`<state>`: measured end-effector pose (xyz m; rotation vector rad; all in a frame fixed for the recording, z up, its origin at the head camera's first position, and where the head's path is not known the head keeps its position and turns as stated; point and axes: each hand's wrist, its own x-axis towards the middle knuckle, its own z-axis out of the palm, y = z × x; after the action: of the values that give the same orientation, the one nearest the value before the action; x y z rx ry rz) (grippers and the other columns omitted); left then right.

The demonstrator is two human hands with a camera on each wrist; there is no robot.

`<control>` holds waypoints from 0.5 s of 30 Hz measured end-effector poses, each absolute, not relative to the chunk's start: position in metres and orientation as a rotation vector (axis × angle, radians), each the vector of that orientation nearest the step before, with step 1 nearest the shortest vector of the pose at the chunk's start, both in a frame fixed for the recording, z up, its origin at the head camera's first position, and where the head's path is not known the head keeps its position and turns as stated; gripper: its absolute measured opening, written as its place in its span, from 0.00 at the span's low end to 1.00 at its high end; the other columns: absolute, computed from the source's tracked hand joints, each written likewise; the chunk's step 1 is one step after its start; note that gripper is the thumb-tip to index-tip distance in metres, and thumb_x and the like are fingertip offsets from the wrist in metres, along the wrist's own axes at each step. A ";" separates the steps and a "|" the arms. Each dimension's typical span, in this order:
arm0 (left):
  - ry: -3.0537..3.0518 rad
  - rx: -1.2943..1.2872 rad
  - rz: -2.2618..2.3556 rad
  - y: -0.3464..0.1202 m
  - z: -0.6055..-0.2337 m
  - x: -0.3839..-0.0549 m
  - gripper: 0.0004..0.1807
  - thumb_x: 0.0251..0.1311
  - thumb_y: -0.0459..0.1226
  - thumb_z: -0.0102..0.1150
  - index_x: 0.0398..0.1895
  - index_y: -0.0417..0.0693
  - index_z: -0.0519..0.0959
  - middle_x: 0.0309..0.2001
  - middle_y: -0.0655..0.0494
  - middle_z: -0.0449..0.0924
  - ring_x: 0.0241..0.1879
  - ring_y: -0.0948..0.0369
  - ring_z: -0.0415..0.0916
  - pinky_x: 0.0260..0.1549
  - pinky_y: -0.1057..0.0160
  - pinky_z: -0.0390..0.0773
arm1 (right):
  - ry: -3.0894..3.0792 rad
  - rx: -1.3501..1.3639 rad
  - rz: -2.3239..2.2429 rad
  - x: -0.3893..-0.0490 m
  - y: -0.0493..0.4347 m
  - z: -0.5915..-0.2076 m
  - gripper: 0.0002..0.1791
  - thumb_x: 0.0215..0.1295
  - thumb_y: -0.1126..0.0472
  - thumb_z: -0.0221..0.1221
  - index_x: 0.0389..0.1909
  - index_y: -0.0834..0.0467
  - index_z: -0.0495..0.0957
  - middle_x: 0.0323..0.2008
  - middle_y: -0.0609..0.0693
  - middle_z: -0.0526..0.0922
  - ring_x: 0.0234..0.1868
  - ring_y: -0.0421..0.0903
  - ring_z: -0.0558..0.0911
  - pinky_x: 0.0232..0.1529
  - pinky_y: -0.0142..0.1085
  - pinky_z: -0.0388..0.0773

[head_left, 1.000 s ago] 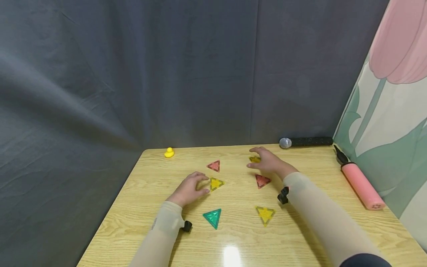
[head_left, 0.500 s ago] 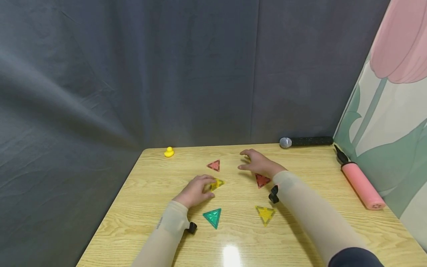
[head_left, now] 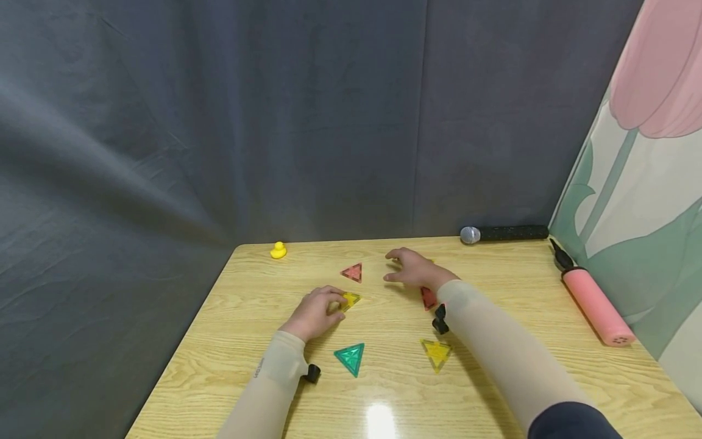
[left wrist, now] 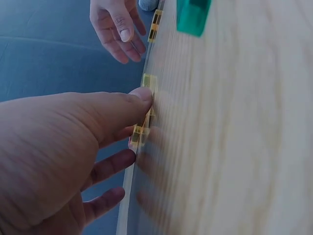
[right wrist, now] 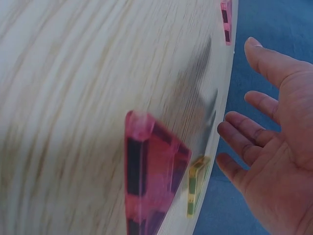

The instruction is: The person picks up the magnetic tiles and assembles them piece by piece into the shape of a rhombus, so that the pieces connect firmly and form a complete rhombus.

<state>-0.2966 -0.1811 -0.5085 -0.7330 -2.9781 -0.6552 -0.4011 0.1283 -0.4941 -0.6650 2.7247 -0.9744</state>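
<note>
My left hand (head_left: 314, 312) pinches a translucent yellow triangular magnetic tile (head_left: 352, 300) by its left side, low at the wooden table. In the left wrist view the thumb lies along this yellow tile (left wrist: 149, 82); the other fingers are spread. Farther back, my right hand (head_left: 412, 269) hovers over the table with fingers loosely bent and nothing in them. A red triangular tile (head_left: 428, 298) lies partly hidden beneath the right wrist. Behind that hand is another yellow tile (right wrist: 197, 186), mostly covered in the head view. A second red tile (head_left: 353, 272) lies between and beyond the hands.
Nearer the front lie a green triangular tile (head_left: 351, 358) and a yellow one (head_left: 436, 353). A small rubber duck (head_left: 278, 250) sits at the back left. A microphone (head_left: 504, 233) and a pink hand pump (head_left: 598, 305) line the back right, below a dark curtain (head_left: 329, 122).
The left hand has reached the yellow tile, taken hold of it and drawn it slightly left. My right hand has moved left, away from over the back yellow tile.
</note>
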 end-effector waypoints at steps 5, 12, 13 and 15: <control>-2.957 -0.677 -0.691 -0.188 -0.510 -0.300 0.17 0.67 0.43 0.72 0.57 0.53 0.87 0.64 0.58 0.78 0.67 0.52 0.72 0.69 0.41 0.66 | 2.723 -0.686 -0.964 -0.402 0.119 -0.494 0.38 0.70 0.52 0.70 0.74 0.63 0.69 0.72 0.61 0.70 0.73 0.62 0.69 0.70 0.56 0.69; -2.951 -0.567 -0.719 -0.199 -0.517 -0.306 0.17 0.66 0.45 0.73 0.57 0.56 0.87 0.62 0.61 0.78 0.64 0.55 0.74 0.67 0.47 0.71 | 2.722 -0.679 -0.957 -0.402 0.103 -0.494 0.37 0.70 0.53 0.70 0.74 0.63 0.70 0.73 0.61 0.69 0.72 0.61 0.70 0.70 0.54 0.69; -2.946 -0.553 -0.722 -0.200 -0.518 -0.306 0.17 0.65 0.45 0.73 0.56 0.56 0.87 0.61 0.61 0.78 0.64 0.55 0.74 0.67 0.46 0.71 | 2.723 -0.685 -0.957 -0.401 0.102 -0.494 0.36 0.70 0.53 0.70 0.73 0.63 0.70 0.72 0.61 0.70 0.72 0.61 0.71 0.70 0.54 0.70; -2.931 -0.530 -0.738 -0.203 -0.519 -0.307 0.17 0.65 0.45 0.74 0.55 0.56 0.87 0.60 0.61 0.78 0.62 0.54 0.75 0.66 0.45 0.71 | 2.721 -0.698 -0.965 -0.401 0.098 -0.494 0.36 0.70 0.54 0.70 0.73 0.64 0.71 0.71 0.61 0.71 0.71 0.61 0.71 0.69 0.54 0.71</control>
<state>-0.3066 -0.2028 -0.5195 -0.5297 -2.9310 -0.7385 -0.4010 0.0979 -0.4939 -0.6984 2.7214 -0.9646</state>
